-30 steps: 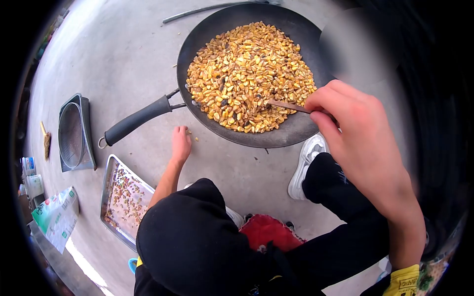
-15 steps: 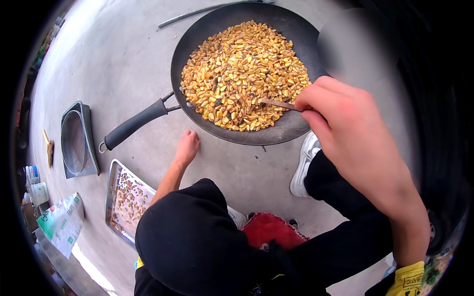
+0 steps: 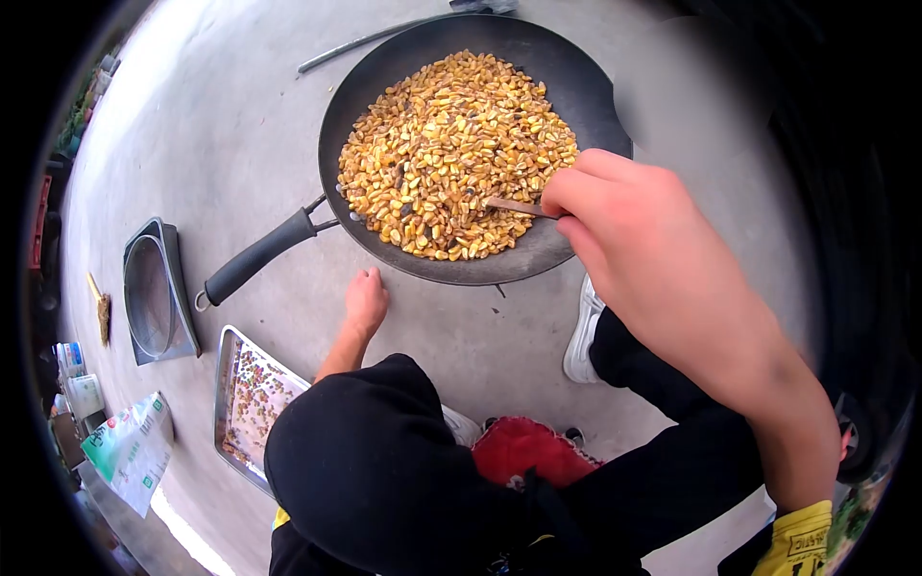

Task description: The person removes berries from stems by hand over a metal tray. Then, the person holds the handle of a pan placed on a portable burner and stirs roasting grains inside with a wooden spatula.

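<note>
A black pan (image 3: 586, 86) on the concrete floor holds a heap of yellow and brown corn kernels (image 3: 451, 144) with a few dark bits. My right hand (image 3: 624, 226) pinches a thin brown stick (image 3: 516, 205) over the pan's right side, and the stick's far end touches the kernels. Below the pan's long black handle (image 3: 259, 257), my left hand (image 3: 366, 300) is low near the floor, its fingers curled; whether it holds anything is hidden.
A metal tray (image 3: 226, 384) with scattered small bits lies left of my knee. Farther left are a black tray with a round sieve (image 3: 149, 298), a small brush (image 3: 103, 312) and a green-white bag (image 3: 134, 446). A grey rod (image 3: 365, 40) lies behind the pan.
The view has shifted, so the pan appears farther left. My right hand keeps the stick in the corn. My left hand sits slightly lower in view, close to the floor.
</note>
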`<state>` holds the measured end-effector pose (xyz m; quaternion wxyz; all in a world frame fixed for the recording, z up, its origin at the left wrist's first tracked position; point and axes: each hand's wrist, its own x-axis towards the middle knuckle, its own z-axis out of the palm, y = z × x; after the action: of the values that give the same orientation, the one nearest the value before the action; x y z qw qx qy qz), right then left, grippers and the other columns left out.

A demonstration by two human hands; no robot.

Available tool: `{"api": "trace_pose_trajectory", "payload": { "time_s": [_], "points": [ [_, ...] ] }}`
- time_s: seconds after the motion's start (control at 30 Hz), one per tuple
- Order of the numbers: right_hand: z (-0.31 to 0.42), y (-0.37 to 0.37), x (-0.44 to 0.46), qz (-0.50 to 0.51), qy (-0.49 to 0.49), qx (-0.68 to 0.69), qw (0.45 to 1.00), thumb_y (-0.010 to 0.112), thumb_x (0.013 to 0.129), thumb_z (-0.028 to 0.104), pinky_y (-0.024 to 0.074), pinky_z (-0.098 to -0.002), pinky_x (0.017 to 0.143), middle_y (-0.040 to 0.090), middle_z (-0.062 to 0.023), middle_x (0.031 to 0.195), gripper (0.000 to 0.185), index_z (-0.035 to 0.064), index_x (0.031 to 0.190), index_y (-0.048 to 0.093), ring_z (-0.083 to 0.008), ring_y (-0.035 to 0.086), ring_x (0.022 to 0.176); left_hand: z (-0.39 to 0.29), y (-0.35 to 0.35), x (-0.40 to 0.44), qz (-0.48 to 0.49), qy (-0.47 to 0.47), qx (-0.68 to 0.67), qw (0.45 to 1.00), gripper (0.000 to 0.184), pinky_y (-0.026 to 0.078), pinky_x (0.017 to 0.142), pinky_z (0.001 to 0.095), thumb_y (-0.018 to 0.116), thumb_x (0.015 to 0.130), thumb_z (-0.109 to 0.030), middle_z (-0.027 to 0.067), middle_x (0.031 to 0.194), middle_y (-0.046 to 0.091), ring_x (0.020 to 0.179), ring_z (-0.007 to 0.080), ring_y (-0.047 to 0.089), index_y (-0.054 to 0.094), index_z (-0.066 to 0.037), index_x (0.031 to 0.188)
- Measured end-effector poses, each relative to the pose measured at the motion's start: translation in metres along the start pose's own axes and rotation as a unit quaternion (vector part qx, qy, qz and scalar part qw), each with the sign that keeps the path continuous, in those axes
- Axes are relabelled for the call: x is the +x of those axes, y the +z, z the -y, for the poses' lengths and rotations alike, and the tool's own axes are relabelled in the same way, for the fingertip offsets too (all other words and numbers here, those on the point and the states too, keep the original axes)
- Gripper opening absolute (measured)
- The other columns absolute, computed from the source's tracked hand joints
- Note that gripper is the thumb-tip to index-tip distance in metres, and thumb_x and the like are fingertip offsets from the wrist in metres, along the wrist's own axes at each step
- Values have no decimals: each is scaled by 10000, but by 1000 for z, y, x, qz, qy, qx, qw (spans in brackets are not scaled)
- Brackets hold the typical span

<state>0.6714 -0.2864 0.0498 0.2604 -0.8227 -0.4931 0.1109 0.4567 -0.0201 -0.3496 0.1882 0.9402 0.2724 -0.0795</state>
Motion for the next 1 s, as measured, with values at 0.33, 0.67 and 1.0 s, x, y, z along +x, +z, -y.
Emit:
{"api": "trace_pose_trajectory", "payload": {
  "time_s": [0.33, 0.67, 1.0],
  "points": [
    [-5, 3, -2, 6, -14, 21, 1000, 536, 801, -15, 471, -446, 677, 571, -204, 848, 100, -50, 891, 563, -404, 586, 782, 5, 7, -9, -42, -67, -45, 996, 123, 478, 773, 481, 534, 755, -8, 241, 883, 577, 846, 417, 579, 566, 10, 873],
    [-3, 6, 2, 19, -30, -17, 999, 525, 745, -45, 497, -486, 686, 554, -244, 839, 114, -56, 857, 546, -436, 591, 784, -161, -301, -59, -388, 326, -94, 857, 276, 492, 682, 315, 595, 700, 168, 135, 887, 611, 794, 257, 602, 593, 15, 929],
    [-1, -3, 12, 82, 81, -88, 989, 535, 853, 55, 475, -483, 664, 622, -234, 738, 142, -54, 774, 580, -414, 616, 688, -37, -4, -90, -97, -45, -106, 989, 331, 492, 786, 442, 623, 834, -87, 192, 1086, 546, 926, 358, 579, 562, -45, 1157]
  ]
}}
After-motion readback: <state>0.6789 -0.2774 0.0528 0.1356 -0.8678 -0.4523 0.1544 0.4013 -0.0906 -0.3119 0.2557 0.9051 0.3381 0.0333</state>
